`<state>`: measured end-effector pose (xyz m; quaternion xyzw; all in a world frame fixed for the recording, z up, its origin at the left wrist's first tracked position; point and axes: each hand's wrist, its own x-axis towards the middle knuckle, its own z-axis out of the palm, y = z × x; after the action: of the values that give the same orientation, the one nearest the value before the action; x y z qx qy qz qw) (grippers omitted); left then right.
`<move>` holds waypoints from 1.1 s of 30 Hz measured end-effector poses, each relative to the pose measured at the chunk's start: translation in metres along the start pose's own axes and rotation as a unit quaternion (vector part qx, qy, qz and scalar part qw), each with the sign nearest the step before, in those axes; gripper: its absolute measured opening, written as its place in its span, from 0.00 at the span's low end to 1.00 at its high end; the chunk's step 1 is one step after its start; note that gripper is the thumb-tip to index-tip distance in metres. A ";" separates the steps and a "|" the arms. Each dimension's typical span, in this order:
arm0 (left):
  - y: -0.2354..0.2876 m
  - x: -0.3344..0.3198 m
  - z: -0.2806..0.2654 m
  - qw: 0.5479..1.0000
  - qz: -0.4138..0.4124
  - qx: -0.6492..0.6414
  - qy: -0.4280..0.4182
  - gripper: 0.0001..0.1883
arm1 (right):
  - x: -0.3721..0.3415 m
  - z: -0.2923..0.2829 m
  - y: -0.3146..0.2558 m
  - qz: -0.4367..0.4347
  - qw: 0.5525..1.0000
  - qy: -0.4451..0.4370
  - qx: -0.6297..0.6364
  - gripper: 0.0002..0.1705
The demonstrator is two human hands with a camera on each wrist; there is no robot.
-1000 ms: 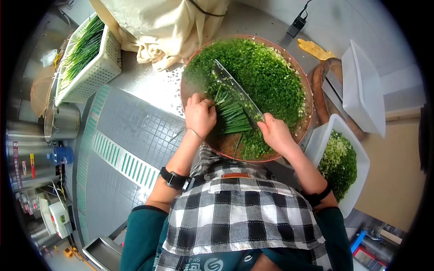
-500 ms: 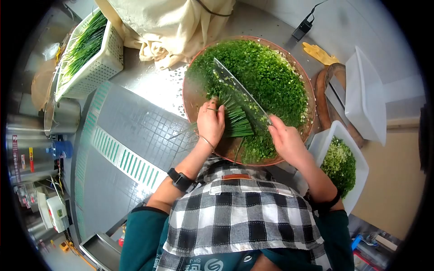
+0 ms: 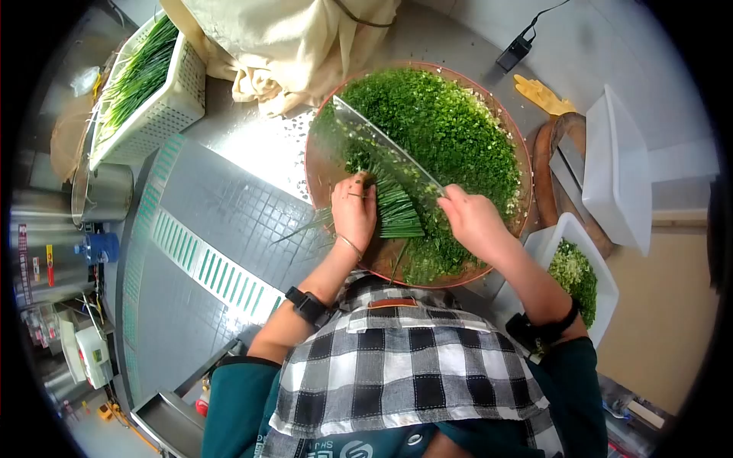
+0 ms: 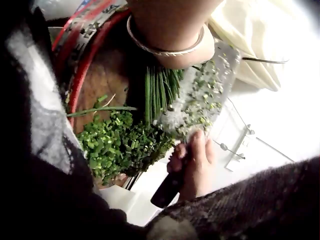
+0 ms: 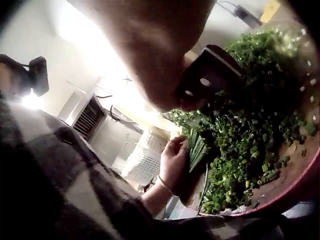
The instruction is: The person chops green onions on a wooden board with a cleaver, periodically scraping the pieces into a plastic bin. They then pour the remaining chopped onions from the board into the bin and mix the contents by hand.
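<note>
In the head view my left hand (image 3: 354, 210) grips a bunch of scallion greens (image 3: 400, 216), their cut ends fanned toward the right. The bunch lies on a round, red-rimmed chopping board (image 3: 322, 172). My right hand (image 3: 472, 220) holds a cleaver (image 3: 385, 143) by its dark handle (image 4: 169, 189), which shows in the left wrist view. Green bits cling to the broad blade, which slants across the board just beyond the bunch. Chopped scallions (image 3: 450, 114) cover most of the board's far and right side. In the right wrist view, my right hand's fingers are mostly hidden.
A white perforated basket (image 3: 156, 126) of whole scallions stands at upper left, beside a cream cloth (image 3: 290, 49). Right of the board are a white tub (image 3: 607, 301) with chopped scallions, another white tub (image 3: 620, 179), a yellow glove (image 3: 544, 95) and a black device (image 3: 515, 53).
My left hand has shifted right and slightly down with the bunch. The cleaver's tip has swung left, and my right hand has moved right. The view has shifted a little.
</note>
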<state>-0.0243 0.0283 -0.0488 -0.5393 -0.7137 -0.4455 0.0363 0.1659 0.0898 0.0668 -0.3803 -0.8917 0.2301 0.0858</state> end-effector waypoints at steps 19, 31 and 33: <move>-0.006 -0.001 -0.003 0.998 0.023 -0.045 -0.024 0.05 | 0.030 0.023 -0.003 -0.015 0.999 -0.043 -0.019 0.11; -0.002 -0.016 -0.015 0.998 0.036 -0.047 -0.033 0.08 | -0.001 -0.009 -0.007 -0.002 0.998 -0.059 0.024 0.12; -0.005 -0.019 -0.014 0.997 0.041 -0.047 -0.040 0.08 | 0.014 0.032 0.000 -0.027 0.998 -0.043 -0.022 0.12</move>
<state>-0.0261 0.0050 -0.0537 -0.5865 -0.6701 -0.4549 0.0005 0.1460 0.0886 0.0384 -0.3477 -0.9094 0.2238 0.0450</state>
